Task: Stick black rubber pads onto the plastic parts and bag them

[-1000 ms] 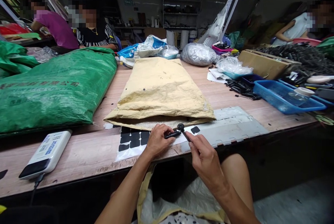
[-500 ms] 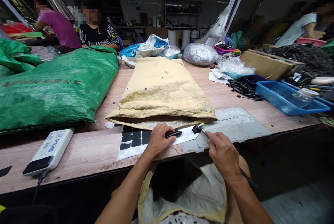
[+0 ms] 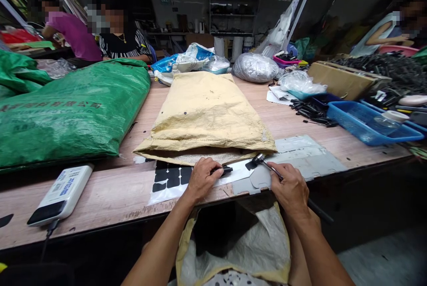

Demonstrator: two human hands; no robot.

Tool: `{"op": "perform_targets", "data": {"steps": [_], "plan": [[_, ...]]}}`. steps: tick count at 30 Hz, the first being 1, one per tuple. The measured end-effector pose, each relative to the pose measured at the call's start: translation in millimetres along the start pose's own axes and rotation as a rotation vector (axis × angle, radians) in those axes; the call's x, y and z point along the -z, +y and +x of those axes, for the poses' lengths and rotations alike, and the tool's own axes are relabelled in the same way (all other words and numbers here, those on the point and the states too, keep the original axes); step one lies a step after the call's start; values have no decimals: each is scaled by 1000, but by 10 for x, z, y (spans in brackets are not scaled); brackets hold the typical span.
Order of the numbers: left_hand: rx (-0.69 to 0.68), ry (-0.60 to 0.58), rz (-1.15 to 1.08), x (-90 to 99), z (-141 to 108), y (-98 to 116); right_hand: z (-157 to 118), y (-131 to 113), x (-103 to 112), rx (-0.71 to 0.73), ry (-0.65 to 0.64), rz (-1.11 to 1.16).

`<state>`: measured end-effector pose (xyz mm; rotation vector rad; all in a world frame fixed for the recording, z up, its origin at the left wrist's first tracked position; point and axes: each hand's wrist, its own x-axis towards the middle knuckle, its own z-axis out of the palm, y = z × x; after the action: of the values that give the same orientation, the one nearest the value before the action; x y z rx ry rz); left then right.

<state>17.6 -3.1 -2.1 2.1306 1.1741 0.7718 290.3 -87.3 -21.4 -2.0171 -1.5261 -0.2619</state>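
My left hand is closed around a small black part just in front of the yellow sack's opening. In my right hand is a metal tool with a shiny round head, its dark handle end sticking out behind the hand. Under the tool's head a black patch shows on the white sheet. The sheet with black stickers lies partly under the yellow sack. A grey flat board lies beside and beneath the sheet's right end.
A green sack fills the left side, with a white power bank and its cable before it. Blue trays and black parts stand right. An open sack hangs below the table edge. Three people sit beyond.
My right hand has shifted slightly right and up with the tool, whose head has moved off the black piece. My left thumb now covers more of the black part.
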Motion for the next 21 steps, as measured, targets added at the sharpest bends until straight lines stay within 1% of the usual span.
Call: {"op": "perform_targets", "data": {"steps": [5, 8, 10, 12, 14, 16, 19, 21], "plan": [[-29, -11, 35, 20, 4, 10, -2, -12, -19, 18, 21, -13], [-59, -54, 53, 65, -99, 149, 2, -15, -24, 20, 7, -26], [-62, -145, 32, 81, -251, 314, -2, -21, -26, 22, 5, -40], [-55, -290, 5, 47, -448, 480, -13, -31, -27, 22, 11, -60], [-40, -425, 18, -63, -650, 571, -25, -41, -29, 20, 18, -80], [13, -503, 80, -246, -824, 539, -34, -47, -33, 20, 23, -95], [147, -572, 230, -561, -1012, 317, -40, -49, -44, 26, 31, -105], [226, -628, 339, -702, -1088, 177, -39, -46, -52, 29, 36, -109]]}}
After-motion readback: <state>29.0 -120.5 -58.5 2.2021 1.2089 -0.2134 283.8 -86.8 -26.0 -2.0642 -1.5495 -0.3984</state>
